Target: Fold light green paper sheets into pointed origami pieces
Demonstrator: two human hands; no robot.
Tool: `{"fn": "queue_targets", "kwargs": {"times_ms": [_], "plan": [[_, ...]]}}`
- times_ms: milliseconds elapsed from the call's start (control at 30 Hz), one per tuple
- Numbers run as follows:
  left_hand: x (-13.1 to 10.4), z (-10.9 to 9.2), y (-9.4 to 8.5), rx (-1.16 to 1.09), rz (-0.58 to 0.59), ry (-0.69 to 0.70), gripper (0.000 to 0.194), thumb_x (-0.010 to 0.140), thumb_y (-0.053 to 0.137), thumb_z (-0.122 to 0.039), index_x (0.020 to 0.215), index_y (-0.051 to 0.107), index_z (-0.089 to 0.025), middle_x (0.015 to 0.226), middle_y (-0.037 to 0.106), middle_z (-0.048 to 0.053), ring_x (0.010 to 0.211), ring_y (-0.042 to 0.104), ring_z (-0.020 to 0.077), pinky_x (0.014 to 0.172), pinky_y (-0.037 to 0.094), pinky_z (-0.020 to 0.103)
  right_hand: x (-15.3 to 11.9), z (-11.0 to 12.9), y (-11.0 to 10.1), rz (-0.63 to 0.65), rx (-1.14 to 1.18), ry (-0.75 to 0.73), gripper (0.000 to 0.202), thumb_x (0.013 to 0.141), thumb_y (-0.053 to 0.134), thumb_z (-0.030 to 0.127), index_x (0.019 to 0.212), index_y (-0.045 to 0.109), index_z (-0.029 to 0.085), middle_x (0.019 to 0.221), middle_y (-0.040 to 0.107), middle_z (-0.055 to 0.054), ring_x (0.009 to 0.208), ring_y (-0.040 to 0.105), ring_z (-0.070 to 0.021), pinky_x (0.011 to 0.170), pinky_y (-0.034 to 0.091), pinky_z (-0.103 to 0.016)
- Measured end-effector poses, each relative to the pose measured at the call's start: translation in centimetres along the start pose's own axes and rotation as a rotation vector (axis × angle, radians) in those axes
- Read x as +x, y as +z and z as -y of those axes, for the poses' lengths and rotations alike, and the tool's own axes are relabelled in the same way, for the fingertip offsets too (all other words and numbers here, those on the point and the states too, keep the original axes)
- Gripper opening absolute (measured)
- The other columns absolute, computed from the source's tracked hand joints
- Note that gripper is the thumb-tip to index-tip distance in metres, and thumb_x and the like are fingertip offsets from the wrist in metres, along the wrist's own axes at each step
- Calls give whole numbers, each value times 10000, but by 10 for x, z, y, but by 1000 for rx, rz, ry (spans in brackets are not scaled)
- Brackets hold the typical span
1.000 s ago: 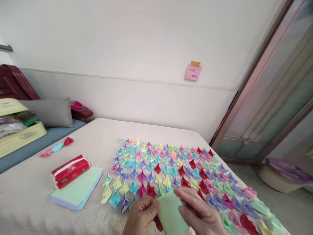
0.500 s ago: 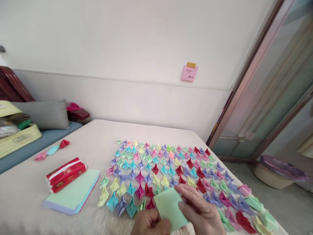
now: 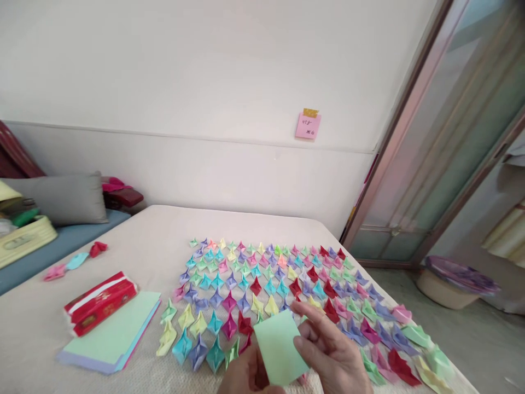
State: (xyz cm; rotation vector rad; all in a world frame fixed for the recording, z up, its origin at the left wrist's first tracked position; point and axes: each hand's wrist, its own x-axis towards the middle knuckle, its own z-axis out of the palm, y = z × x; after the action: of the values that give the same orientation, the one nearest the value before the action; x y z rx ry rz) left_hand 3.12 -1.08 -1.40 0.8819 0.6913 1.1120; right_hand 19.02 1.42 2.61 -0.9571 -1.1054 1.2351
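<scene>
A folded piece of light green paper (image 3: 281, 347) is held between my two hands near the bottom of the view. My left hand (image 3: 247, 373) pinches its lower left side, with the thumb at the bottom edge partly cut off by the frame. At the right edge of the paper, my right hand (image 3: 331, 350) grips with thumb and fingers. Beyond and around both hands lie rows of small folded paper boats (image 3: 215, 323) in many colours, spread over the cream bed cover (image 3: 135, 246). Some of them are hidden behind my hands.
On the left, a red tissue pack (image 3: 100, 301) rests on a stack of coloured paper sheets (image 3: 118, 328). Farther back are three crumpled paper pieces (image 3: 77, 261), a yellow case (image 3: 24, 241) and a grey pillow (image 3: 77, 197). A basin (image 3: 455, 282) stands on the floor at right.
The camera view has shifted slightly, moving the scene a little to the left. The green paper stays in both hands and is turned slightly more upright.
</scene>
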Motion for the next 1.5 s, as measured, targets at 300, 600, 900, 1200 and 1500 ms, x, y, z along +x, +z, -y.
{"fn": "queue_targets", "kwargs": {"times_ms": [300,600,900,1200,1500], "plan": [[-9,-15,-18,197,-209,27,479,674,781,-610,575,665,-156,507,599,3,491,507,141,491,341,246,-7,-1,6,88,38,4,368,735,808,362,1089,729,296,649,508,46,534,439,-108,461,311,-226],[-10,-35,-18,161,-160,-22,539,687,710,-698,778,685,-168,660,627,6,649,553,179,640,409,289,-5,7,0,225,-26,66,354,779,741,310,1125,675,274,668,498,55,566,419,-110,518,249,-249],[-12,-40,-15,344,-24,-106,499,634,784,-626,774,639,-169,669,532,-22,617,450,142,553,301,252,-10,13,5,488,-208,134,480,698,609,68,1125,634,285,665,488,75,552,387,-93,502,226,-250],[-8,-37,-22,358,-223,-2,484,708,729,-585,557,459,-213,516,373,-72,511,295,111,493,208,259,-2,-7,13,428,-228,249,253,704,684,180,941,597,182,580,458,96,536,361,-87,528,216,-259],[-11,-57,-17,239,-321,21,396,735,743,-560,726,617,-185,652,561,-24,647,489,155,628,380,258,6,7,2,386,-155,260,223,721,731,236,873,580,173,540,415,114,497,308,-68,501,168,-256]]}}
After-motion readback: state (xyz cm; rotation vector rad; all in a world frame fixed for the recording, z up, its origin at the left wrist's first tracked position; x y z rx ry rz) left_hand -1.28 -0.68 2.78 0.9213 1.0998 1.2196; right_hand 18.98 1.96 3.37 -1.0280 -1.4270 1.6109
